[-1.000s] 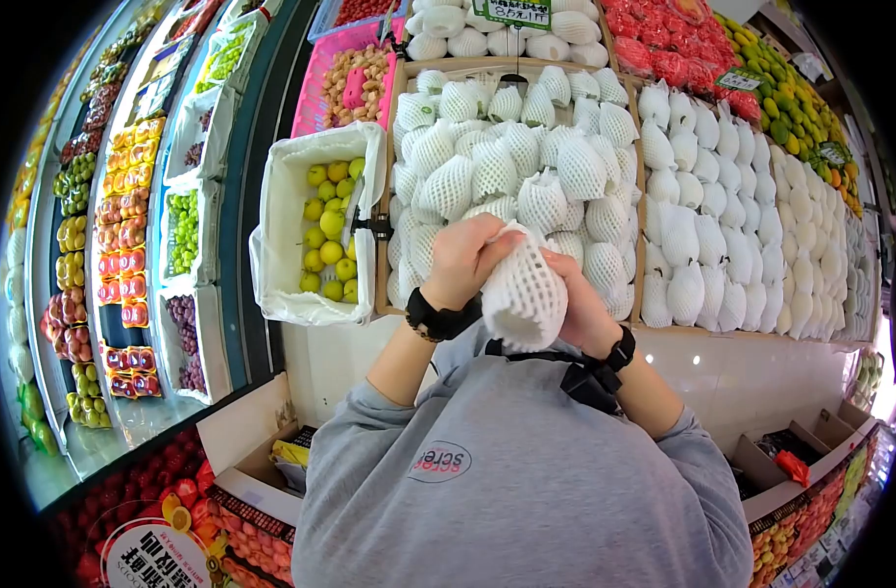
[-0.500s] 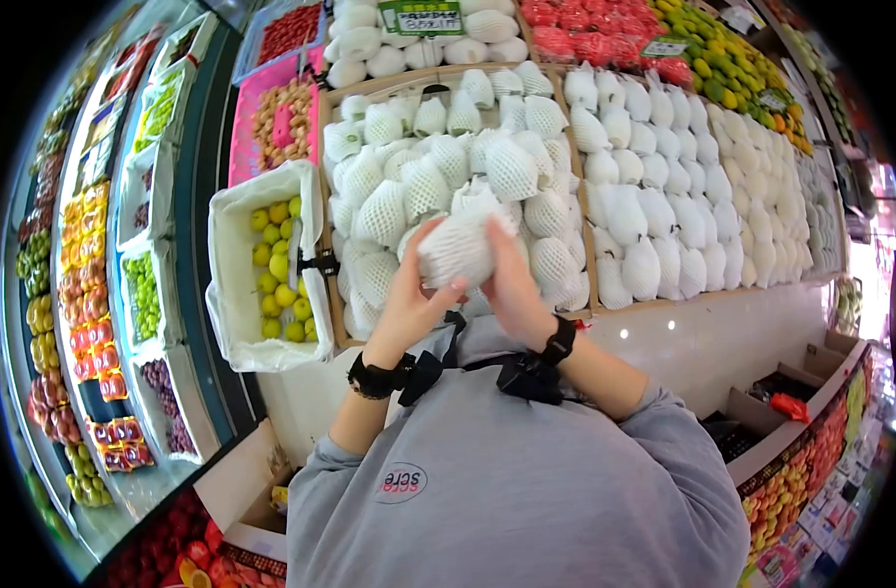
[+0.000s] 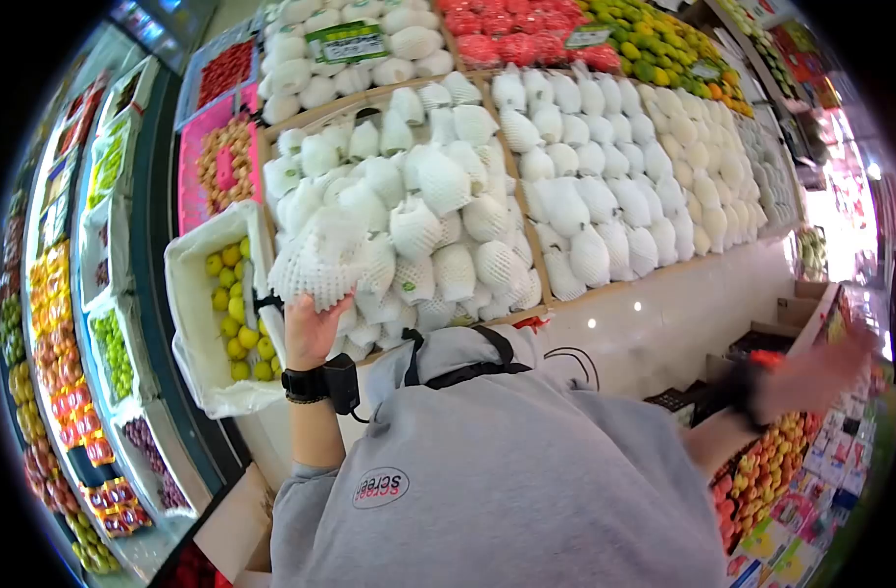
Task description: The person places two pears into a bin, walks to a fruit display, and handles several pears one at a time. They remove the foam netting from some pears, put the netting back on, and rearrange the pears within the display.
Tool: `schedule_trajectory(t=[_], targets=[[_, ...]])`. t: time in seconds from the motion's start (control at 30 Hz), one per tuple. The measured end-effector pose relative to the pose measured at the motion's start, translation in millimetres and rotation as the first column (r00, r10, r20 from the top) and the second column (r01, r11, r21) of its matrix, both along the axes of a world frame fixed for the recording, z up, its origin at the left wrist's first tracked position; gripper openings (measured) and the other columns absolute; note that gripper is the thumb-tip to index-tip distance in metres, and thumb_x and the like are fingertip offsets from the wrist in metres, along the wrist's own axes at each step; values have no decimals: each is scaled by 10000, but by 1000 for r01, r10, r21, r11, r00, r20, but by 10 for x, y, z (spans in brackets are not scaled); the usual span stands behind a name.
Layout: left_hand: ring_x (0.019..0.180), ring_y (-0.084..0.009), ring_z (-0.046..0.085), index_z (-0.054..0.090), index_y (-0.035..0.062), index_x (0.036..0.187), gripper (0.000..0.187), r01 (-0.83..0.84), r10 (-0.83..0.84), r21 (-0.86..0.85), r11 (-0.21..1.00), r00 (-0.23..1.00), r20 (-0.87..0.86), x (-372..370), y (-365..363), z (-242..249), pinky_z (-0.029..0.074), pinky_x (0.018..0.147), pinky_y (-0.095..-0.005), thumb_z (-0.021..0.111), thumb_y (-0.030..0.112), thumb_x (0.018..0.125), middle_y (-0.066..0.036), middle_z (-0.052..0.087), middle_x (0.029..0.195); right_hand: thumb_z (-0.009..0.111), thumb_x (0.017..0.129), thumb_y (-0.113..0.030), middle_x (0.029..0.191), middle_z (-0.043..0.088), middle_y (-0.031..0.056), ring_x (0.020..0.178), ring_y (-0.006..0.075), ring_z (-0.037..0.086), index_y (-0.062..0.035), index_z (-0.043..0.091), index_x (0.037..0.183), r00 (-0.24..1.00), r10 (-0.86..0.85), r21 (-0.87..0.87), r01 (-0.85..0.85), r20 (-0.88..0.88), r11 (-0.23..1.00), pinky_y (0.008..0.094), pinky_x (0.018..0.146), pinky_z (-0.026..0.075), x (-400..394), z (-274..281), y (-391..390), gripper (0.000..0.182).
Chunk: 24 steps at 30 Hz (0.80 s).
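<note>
- i see the hands have come apart: the left hand is off to the left with a white foam net sleeve, while the right hand has swung far out to the right.
- that leaves the sleeve to the left hand alone, as i judge it.
- the left fingers look closed on its lower edge, thumb showing, the rest partly hidden; i can't tell whether fruit sits inside.
- the right hand is motion-blurred, so i can't tell how its fingers are set; i make out nothing in it. it shows nearest the fruit-patterned panel.
- the held sleeve is over the near left part of the foam-wrapped fruit, just beside the lined crate of yellow-green fruit. i can't say whether it touches the fruit below.
- farther back i have a pink crate and a green-and-white price sign.
</note>
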<state>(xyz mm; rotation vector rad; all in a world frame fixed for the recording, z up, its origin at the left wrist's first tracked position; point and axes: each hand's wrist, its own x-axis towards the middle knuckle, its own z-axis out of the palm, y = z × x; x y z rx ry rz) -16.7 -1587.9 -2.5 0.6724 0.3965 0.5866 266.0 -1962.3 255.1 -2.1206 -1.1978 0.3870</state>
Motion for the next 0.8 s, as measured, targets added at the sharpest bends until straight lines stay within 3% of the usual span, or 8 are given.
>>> schedule_trajectory(t=[0.13, 0.2, 0.27, 0.33, 0.4, 0.47, 0.6, 0.8], targets=[[1018, -287, 560, 348, 31, 1272, 686, 104, -104, -34, 994, 994, -10, 347, -115, -58, 522, 791, -402, 715, 174, 710, -121, 517, 1176, 517, 815, -131, 776, 569, 114, 702, 226, 542, 9, 547, 961, 913, 61, -285, -189, -404, 940, 308, 686, 445, -518, -752, -96, 204], [1033, -274, 554, 343, 51, 1282, 695, 188, -188, -7, 982, 982, -29, 441, -120, -42, 520, 794, -404, 716, 142, 703, -109, 509, 1190, 522, 821, -135, 810, 569, 140, 743, 232, 532, 21, 542, 956, 937, -74, -315, -40, -341, 948, 305, 710, 432, 542, -1990, -1608, 207], [1037, -243, 548, 330, 51, 1295, 717, 250, -247, 17, 968, 965, -88, 519, -184, 65, 505, 808, -373, 710, 102, 689, -101, 509, 1185, 499, 828, -136, 851, 579, 127, 776, 221, 542, 16, 554, 969, 825, -542, -524, 536, 159, 662, 307, 728, 436, 745, -1479, -1793, 215], [1043, -219, 539, 319, 48, 1305, 740, 310, -300, 56, 949, 943, -145, 577, -250, 134, 486, 829, -344, 706, 70, 675, -95, 508, 1180, 477, 834, -138, 892, 588, 115, 809, 210, 551, 12, 566, 982, 476, -759, -138, 874, 445, 467, 309, 747, 441, 809, -1012, -1817, 229], [1052, -200, 523, 304, 31, 1308, 751, 329, -317, 103, 939, 941, -114, 709, -394, 318, 448, 871, -316, 693, 29, 666, -90, 506, 1171, 454, 840, -140, 934, 598, 103, 842, 199, 561, 8, 579, 995, 259, -860, 319, 850, 440, 419, 311, 765, 446, 696, -644, -1466, 248], [1057, -191, 515, 292, 18, 1309, 756, 365, -355, 126, 922, 930, -99, 799, -509, 443, 422, 901, -303, 684, 0, 662, -88, 505, 1166, 431, 846, -141, 975, 608, 91, 875, 188, 571, 4, 591, 1008, 324, -877, 491, 734, 356, 470, 314, 784, 450, 509, -612, -918, 270], [1043, -185, 521, 291, 14, 1307, 716, 390, -382, 79, 917, 918, -105, 839, -658, 501, 431, 884, -307, 666, 7, 697, -84, 511, 1158, 527, 802, -70, 997, 586, 73, 880, 151, 558, -5, 580, 996, 885, -411, 267, 459, -216, 847, 267, 779, 445, -47, -1245, 436, 211], [1107, -186, 486, 325, 17, 1299, 606, 289, -289, -34, 957, 957, 6, 709, -703, 452, 396, 932, -339, 629, 96, 780, -86, 492, 1214, 689, 685, -31, 1023, 499, 71, 959, 167, 484, -32, 527, 960, 934, 78, 410, 77, -349, 909, 295, 834, 400, -839, -1735, 1585, 319]])
